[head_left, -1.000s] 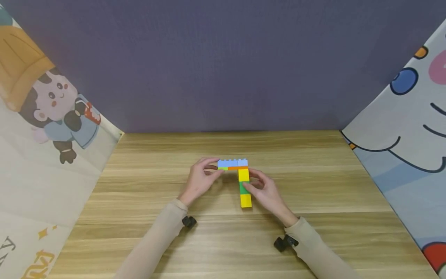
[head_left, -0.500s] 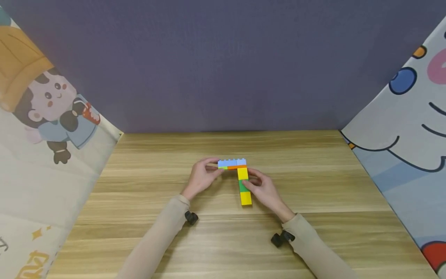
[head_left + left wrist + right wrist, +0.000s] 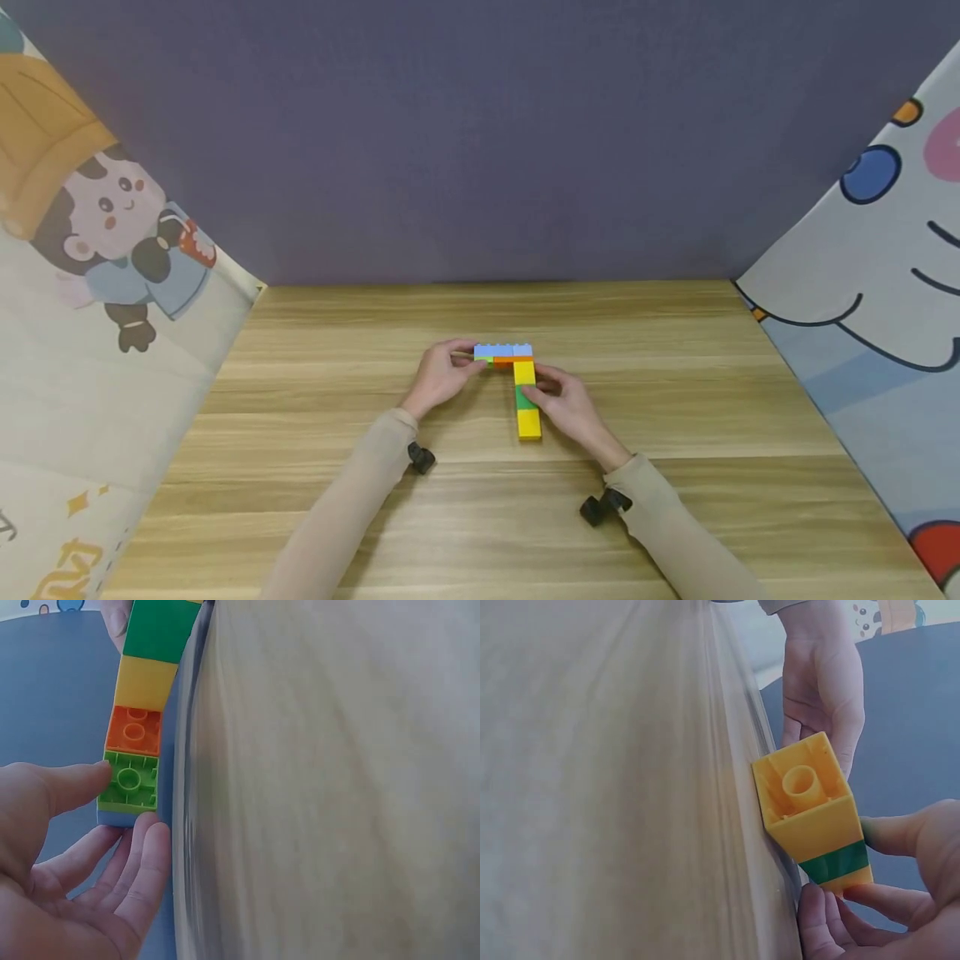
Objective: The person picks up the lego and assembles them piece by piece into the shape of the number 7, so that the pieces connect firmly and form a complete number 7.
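Toy building bricks joined in an L-shaped piece sit between both hands in the head view. Its column has a yellow brick (image 3: 529, 425) at the near end, a green brick (image 3: 523, 397) and another yellow brick (image 3: 524, 372). Across the far end run light-blue bricks (image 3: 495, 351) over an orange brick (image 3: 504, 362) and a lime-green brick (image 3: 129, 780). The left hand (image 3: 440, 375) pinches the bar's left end between thumb and fingers. With its thumb on the green brick, the right hand (image 3: 567, 407) grips the column. Hollow undersides show in both wrist views.
The pieces are over a wood-grain table (image 3: 300, 433). A dark purple-grey panel (image 3: 495, 150) rises behind its back edge. Cartoon-printed sheets (image 3: 67, 375) flank it at both sides. Each wrist carries a small black camera (image 3: 422, 458).
The left hand has shifted slightly right along the bar. The column's near end has moved a little away from the person, and the right hand has moved slightly with it.
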Motion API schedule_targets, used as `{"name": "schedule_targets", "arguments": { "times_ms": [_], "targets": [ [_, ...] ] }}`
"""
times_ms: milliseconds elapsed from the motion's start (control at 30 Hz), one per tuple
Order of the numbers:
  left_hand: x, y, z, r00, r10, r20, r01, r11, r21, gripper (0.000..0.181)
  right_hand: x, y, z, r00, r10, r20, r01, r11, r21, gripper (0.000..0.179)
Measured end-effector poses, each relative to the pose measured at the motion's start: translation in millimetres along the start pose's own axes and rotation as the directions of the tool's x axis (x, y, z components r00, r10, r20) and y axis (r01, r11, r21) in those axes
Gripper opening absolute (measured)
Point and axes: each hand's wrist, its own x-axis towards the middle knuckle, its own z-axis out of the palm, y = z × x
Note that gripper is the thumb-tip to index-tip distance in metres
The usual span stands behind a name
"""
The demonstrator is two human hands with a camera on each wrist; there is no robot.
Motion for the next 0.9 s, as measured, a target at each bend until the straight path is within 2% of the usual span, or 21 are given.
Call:
{"name": "schedule_targets", "arguments": {
  "times_ms": [367, 667, 833, 900],
  "targets": [
    [10.2, -0.1, 3.9, 0.998, -0.043, 0.036, 0.042, 0.999, 0.028, 0.044, 4.8, 2.8, -3.3, 1.000, 0.001, -0.002, -0.001, 1.000, 0.003, 0.057],
    [8.4, 1.0, 1.6, 0.994, -0.075, 0.079, 0.072, 0.997, 0.031, 0.044, 6.0, 6.3, -3.3, 1.000, -0.006, 0.013, 0.006, 1.000, -0.002, 0.058],
    [8.7, 1.1, 0.6, 0.993, -0.066, 0.095, 0.063, 0.997, 0.034, 0.046, 6.6, 5.6, -3.9, 1.000, -0.005, 0.017, 0.005, 1.000, 0.012, 0.058],
    [7.9, 0.6, -1.2, 0.993, -0.051, 0.104, 0.044, 0.997, 0.062, 0.049, 6.6, 4.3, -5.8, 1.000, 0.007, 0.024, -0.008, 1.000, 0.028, 0.059]
  ]
}}
